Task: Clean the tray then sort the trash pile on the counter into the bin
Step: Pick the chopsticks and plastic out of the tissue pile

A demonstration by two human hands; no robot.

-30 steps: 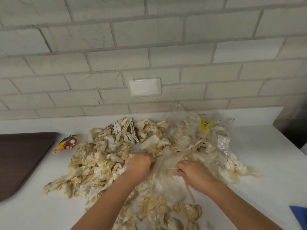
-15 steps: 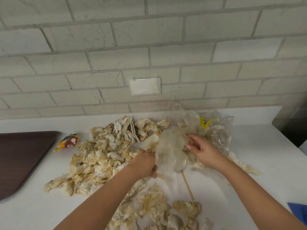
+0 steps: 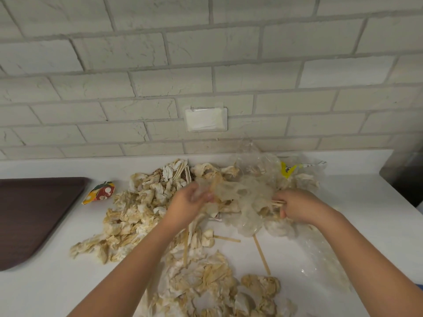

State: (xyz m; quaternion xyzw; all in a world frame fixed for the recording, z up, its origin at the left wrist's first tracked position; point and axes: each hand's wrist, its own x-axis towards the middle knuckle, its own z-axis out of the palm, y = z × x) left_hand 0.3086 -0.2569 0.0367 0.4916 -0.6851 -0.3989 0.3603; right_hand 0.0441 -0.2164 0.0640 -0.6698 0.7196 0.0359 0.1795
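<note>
A pile of stained crumpled napkins (image 3: 135,216) spreads over the white counter (image 3: 45,289), with clear plastic wrap (image 3: 249,197) heaped at its back right. My left hand (image 3: 187,207) grips one end of the greasy plastic film, blurred in motion. My right hand (image 3: 297,208) holds the other end together with thin wooden sticks (image 3: 278,203). The film is lifted and stretched between both hands. Loose wooden sticks (image 3: 262,256) lie on the counter below. The dark brown tray (image 3: 29,213) sits at the left edge.
A small colourful wrapper (image 3: 99,192) lies between the tray and the pile. A yellow-printed plastic bag (image 3: 288,170) rests at the back right. A brick wall with a white plate (image 3: 206,119) stands behind. The counter's right edge drops off near a dark object (image 3: 405,177).
Both hands rose from the pile with the plastic film. The right hand swung out to the right and now also holds sticks; the film is stretched wider between them.
</note>
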